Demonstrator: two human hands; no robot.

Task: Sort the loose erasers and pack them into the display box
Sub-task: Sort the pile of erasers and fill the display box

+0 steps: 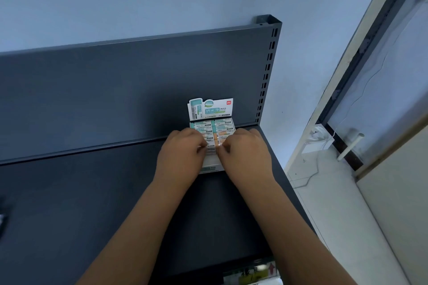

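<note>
1. The display box (212,165) sits on the dark shelf (92,192), near its back right corner.
2. Its card (210,109) says "纳米净", with a small red logo.
3. Green and orange erasers (223,127) lie in rows inside.
4. The left hand (183,152) and right hand (246,154) each have a grip pinched on erasers.

The light is soft, cool and rather dim, with a bluish cast over everything. The white header card of the display box (211,109) is the brightest patch and shows no glare. Right of the box the pale floor (324,192) is lighter than the dark shelf (92,192) left of it. Shadows are faint and soft-edged. Print on the erasers (222,126) in the box is smeared. Straight edges far from the box lean, and the labels (252,276) below it are blurred.
</note>
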